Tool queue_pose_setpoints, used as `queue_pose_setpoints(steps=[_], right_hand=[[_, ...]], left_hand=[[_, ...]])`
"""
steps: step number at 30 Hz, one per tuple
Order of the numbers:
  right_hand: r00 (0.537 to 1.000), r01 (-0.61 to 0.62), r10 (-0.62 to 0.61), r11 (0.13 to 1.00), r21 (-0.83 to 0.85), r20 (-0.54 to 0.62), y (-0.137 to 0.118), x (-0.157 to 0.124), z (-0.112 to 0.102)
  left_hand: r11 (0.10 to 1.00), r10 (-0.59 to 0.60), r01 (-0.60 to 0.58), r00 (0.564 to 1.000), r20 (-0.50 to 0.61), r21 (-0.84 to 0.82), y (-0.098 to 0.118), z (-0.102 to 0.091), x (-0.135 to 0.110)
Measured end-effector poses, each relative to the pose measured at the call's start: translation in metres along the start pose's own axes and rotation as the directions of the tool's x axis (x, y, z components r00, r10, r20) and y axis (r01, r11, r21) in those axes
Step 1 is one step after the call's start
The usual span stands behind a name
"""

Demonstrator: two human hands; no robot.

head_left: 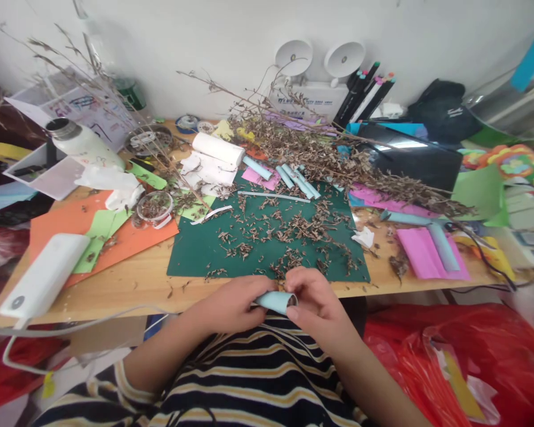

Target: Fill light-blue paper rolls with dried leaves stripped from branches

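My left hand and my right hand meet just below the table's front edge, over my striped shirt. Both are closed round a small light-blue rolled paper tube, whose open end faces right and shows dark bits inside. Right in front of my hands lies a dark green cutting mat strewn with dried leaf crumbs. Several more light-blue paper tubes lie at the mat's far edge.
Dried branches sprawl across the back of the wooden table. A white power bank with a cable lies front left on orange paper. Pink paper lies right, a white bottle back left, and red plastic bags sit below right.
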State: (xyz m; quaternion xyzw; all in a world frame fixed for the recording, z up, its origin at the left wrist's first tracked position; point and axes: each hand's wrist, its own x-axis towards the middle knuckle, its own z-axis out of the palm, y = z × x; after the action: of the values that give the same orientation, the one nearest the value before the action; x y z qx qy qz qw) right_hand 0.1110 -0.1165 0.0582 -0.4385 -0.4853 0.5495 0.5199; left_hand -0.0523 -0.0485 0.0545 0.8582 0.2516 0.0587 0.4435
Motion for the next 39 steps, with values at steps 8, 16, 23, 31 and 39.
queue_pose_setpoints(steps=[8, 16, 23, 31, 39], right_hand=[[0.988, -0.147, 0.135, 0.969, 0.199, 0.073, 0.003, 0.008, 0.009], [0.99, 0.137, -0.106, 0.503, -0.853, 0.096, 0.006, 0.067, -0.044], [0.985, 0.033, 0.172, -0.062, -0.998, 0.022, 0.017, 0.113, -0.033], [0.972, -0.078, 0.216, -0.09, -0.993, -0.096, 0.024, 0.118, 0.01], [0.988, 0.059, 0.145, -0.069, -0.996, 0.048, 0.04, 0.099, 0.031]], left_hand=[[0.995, 0.094, -0.081, 0.968, -0.234, 0.063, -0.006, 0.008, 0.01], [0.962, 0.112, -0.191, 0.928, -0.354, -0.196, -0.024, -0.006, -0.002], [0.906, 0.105, -0.323, 0.797, -0.595, -0.273, -0.042, -0.013, -0.016], [0.929, -0.149, -0.204, 0.556, -0.818, -0.308, -0.076, -0.014, -0.044], [0.87, -0.263, -0.249, 0.496, -0.827, -0.426, -0.076, -0.01, -0.045]])
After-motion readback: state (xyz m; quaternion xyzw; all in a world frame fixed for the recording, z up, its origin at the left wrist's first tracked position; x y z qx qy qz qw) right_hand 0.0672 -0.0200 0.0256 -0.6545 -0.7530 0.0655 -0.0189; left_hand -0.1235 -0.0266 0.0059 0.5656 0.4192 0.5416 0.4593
